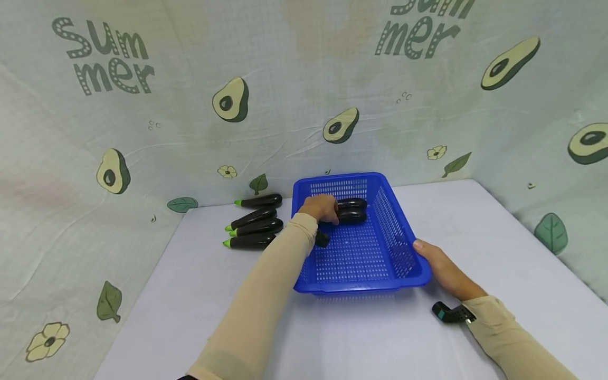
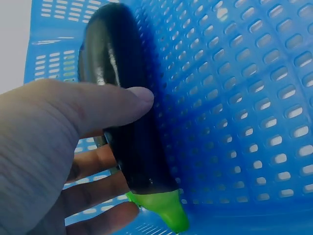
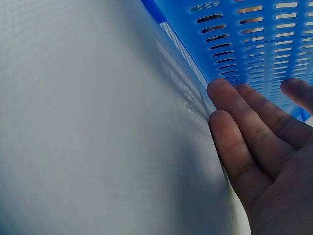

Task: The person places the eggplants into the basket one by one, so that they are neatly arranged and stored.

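Note:
Inside the blue basket (image 1: pixel 353 287), my left hand (image 1: pixel 323 207) grips a dark eggplant (image 1: pixel 352 216) with a green stem. In the left wrist view, the thumb lies across this eggplant (image 2: pixel 122 63) while the other fingers bend around its far side. A second eggplant (image 1: pixel 353 203) lies alongside, mostly hidden behind the first one in the left wrist view. My right hand (image 1: pixel 444 268) rests at the basket's near right side, thumb by the rim. Its fingers (image 3: pixel 254 132) stretch, fairly straight, along the perforated outer wall in the right wrist view.
Several eggplants (image 1: pixel 252 241) lie on the white table (image 1: pixel 199 295) left of the basket, green ends facing left. A printed cloth (image 1: pixel 285 126) hangs along the back and sides. Black wrist gear (image 1: pixel 451 312) is strapped at the right wrist.

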`<state>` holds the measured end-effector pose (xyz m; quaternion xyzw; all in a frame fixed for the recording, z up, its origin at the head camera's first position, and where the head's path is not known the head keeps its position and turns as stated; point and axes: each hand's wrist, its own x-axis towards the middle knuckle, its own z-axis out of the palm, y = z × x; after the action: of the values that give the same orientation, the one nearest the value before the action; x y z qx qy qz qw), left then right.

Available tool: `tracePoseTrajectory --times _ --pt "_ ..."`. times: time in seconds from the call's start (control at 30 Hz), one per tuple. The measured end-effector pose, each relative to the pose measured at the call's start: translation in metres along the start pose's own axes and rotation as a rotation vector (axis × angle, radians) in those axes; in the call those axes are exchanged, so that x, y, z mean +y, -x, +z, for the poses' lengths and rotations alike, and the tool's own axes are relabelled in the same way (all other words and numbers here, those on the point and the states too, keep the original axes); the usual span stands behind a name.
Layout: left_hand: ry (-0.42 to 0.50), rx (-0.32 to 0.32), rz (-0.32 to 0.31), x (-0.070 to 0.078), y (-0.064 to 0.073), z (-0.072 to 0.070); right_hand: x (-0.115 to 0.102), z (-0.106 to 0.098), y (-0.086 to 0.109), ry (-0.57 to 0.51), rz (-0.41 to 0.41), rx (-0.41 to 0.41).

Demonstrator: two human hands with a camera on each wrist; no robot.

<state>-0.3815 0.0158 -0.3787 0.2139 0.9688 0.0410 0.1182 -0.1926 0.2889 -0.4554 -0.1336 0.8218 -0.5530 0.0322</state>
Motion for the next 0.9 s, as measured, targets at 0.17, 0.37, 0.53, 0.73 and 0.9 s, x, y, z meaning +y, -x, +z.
tracePoseTrajectory --times 0.17,0.37,0.53,0.73,0.9 --pt "0.031 0.016 -0.016 -0.001 0.001 -0.001 0.0 0.0 0.0 0.006 -0.003 0.0" --pt "0.025 0.041 -0.015 -0.001 0.002 -0.004 0.0 0.0 0.0 0.003 -0.001 -0.002" --pt "0.025 0.04 -0.011 -0.001 0.006 -0.011 -0.001 0.0 0.0 -0.001 -0.012 0.001" --pt "0.017 0.068 0.056 -0.003 0.014 -0.02 -0.002 0.0 0.0 0.017 0.004 0.004" --pt "0.052 0.069 0.127 -0.006 0.023 -0.029 -0.003 0.001 0.0 0.044 0.031 0.005"
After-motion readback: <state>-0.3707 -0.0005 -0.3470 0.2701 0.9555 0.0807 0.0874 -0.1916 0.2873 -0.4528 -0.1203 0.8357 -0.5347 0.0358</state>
